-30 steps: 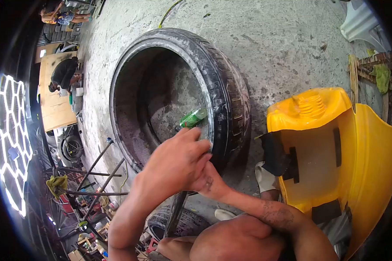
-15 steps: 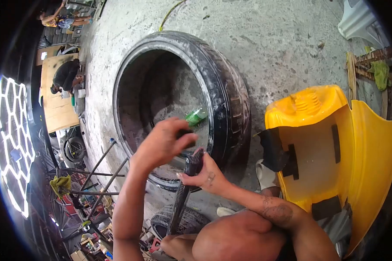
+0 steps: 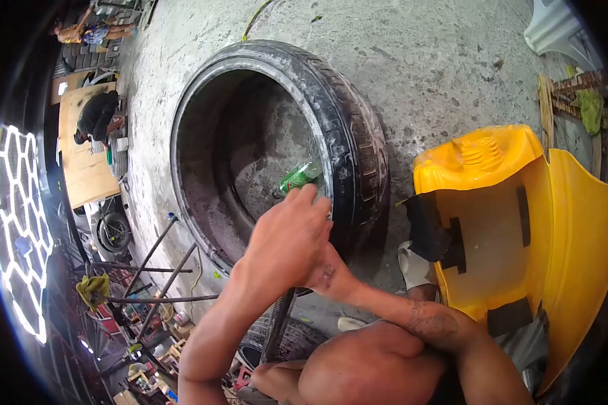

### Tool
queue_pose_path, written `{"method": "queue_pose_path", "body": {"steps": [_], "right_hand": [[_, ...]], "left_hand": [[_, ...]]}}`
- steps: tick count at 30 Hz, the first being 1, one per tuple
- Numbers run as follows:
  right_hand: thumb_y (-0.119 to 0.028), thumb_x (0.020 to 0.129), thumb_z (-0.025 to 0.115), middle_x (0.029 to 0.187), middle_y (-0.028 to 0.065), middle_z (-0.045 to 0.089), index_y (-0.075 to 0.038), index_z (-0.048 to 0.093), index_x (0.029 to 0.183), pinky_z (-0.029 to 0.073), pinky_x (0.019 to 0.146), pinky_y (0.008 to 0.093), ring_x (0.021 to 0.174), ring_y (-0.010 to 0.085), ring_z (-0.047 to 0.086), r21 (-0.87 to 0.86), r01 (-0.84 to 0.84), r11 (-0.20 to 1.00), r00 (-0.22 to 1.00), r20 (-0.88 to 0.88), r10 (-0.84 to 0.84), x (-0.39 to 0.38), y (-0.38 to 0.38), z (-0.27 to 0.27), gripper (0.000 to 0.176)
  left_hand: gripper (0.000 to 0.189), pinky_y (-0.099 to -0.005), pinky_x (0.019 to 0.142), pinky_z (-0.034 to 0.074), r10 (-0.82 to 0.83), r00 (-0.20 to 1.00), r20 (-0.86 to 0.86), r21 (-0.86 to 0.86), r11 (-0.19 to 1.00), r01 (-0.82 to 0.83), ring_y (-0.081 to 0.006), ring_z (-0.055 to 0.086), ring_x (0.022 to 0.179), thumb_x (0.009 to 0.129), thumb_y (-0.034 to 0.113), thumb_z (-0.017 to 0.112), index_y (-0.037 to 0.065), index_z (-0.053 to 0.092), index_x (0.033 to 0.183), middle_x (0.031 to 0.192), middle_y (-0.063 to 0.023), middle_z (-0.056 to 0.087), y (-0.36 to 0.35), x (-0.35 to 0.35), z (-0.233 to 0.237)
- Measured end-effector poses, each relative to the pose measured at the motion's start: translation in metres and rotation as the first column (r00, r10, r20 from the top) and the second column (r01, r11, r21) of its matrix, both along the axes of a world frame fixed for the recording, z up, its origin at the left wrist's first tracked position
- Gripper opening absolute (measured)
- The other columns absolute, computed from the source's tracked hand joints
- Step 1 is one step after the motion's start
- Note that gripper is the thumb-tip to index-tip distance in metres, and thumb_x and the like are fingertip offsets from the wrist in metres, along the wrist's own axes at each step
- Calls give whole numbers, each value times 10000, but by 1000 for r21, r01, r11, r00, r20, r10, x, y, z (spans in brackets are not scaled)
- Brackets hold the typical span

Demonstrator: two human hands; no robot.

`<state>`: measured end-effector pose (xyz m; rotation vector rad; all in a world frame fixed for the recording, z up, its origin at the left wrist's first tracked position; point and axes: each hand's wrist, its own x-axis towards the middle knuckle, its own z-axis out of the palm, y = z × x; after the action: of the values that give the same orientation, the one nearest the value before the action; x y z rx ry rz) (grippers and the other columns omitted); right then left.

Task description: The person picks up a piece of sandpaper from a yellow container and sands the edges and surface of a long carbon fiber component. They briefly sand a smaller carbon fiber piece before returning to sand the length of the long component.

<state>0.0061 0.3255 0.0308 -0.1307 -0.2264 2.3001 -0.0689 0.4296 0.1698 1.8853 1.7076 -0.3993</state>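
Observation:
My left hand (image 3: pixel 287 236) lies across the upper end of a long dark bar with a ribbed edge (image 3: pixel 277 324), its fingers curled; what they grip is hidden. Under it, my right hand (image 3: pixel 330 271) stays closed around the bar's top, its fingers mostly covered. The bar slants down toward my knee (image 3: pixel 365 368). Just beyond my hands a large worn tire (image 3: pixel 351 148) rests on the floor. A green plastic bottle (image 3: pixel 298 177) shows within the tire's opening, past my left fingertips.
A yellow molded shell (image 3: pixel 574 223) with black patches is at the right. Dark metal bars (image 3: pixel 162 297) with a yellow-green cloth (image 3: pixel 93 290) stand at the left. A second tire (image 3: pixel 304 341) lies below my hands. One person (image 3: pixel 98 115) crouches by a wooden board (image 3: pixel 84 175); another person (image 3: pixel 94 32) is farther off.
My left hand has come down from above the bar and now covers its top and part of my right hand. The view has shifted slightly.

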Motion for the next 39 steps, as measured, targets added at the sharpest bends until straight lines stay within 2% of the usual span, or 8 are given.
{"method": "queue_pose_path", "body": {"steps": [2, 4, 7, 10, 14, 27, 31, 39], "right_hand": [[-185, 1064, 566, 1322, 77, 556, -78, 450, 1368, 523, 1048, 431, 1228, 200, 582, 264, -105, 959, 955, 296, 23, 5, 3, -2, 342], [-187, 997, 681, 1299, 68, 584, -68, 457, 1371, 521, 1025, 396, 1218, 171, 579, -182, -120, 976, 986, -138, 96, 4, -1, -1, 452], [-66, 852, 829, 1220, 59, 629, -32, 469, 1359, 508, 981, 331, 1164, 134, 577, -420, -88, 903, 993, -113, 44, 0, 0, 13, 623], [-177, 913, 787, 1310, 59, 608, 3, 430, 1410, 451, 1073, 350, 1222, 176, 582, 175, -276, 945, 811, 569, 131, 7, 17, 11, 637], [-255, 936, 779, 1252, 63, 619, 30, 462, 1362, 447, 1058, 346, 1195, 167, 573, 164, -139, 977, 855, 518, 34, 4, 24, 26, 602], [-322, 933, 789, 872, 25, 718, 3, 668, 1037, 506, 633, 244, 726, 92, 657, 71, -45, 996, 626, 779, -27, 42, 20, 31, 362], [-340, 965, 737, 782, 28, 683, 1, 669, 888, 479, 641, 299, 673, 105, 582, 443, -200, 874, 368, 861, -352, 45, 25, 18, 356], [-377, 1058, 590, 922, -20, 633, -15, 666, 1030, 455, 787, 258, 824, 71, 537, 157, -25, 987, 726, 681, -90, 48, 25, -5, 371]], "left_hand": [[173, -509, 793, 502, -33, 999, 32, 2, 999, 33, -426, 601, 935, 935, 159, 650, 5, 571, 940, 976, -194, 549, -1, 0, 3], [170, -508, 799, 502, -10, 1000, 14, -19, 1000, 10, -426, 603, 937, 934, 156, 652, 4, 576, 939, 978, -196, 554, 0, 4, 30], [177, -495, 791, 502, 33, 999, 9, -7, 999, -33, -424, 606, 926, 930, 154, 670, -7, 596, 938, 962, -197, 569, -8, -7, -2], [215, -454, 761, 502, 165, 982, 92, 108, 979, -174, -396, 621, 882, 930, 171, 699, -30, 625, 945, 920, -199, 601, -10, -37, -25], [239, -317, 725, 482, 518, 789, 330, 271, 749, -605, -131, 589, 773, 972, 209, 691, -28, 664, 989, 803, -116, 644, -43, -70, 29], [263, -337, 726, 472, 618, 519, 591, 429, 304, -850, -237, 595, 768, 887, 189, 767, -40, 642, 921, 850, -129, 606, -190, -9, 3], [244, -346, 746, 479, 518, 585, 624, 500, 311, -808, -272, 610, 802, 884, 148, 771, -40, 653, 984, 888, -138, 612, -181, 5, -20], [298, -421, 915, 485, 522, 664, 535, 528, 407, -745, -360, 595, 1029, 908, 171, 754, -13, 657, 1121, 1090, -181, 611, -193, 7, -52]]}}
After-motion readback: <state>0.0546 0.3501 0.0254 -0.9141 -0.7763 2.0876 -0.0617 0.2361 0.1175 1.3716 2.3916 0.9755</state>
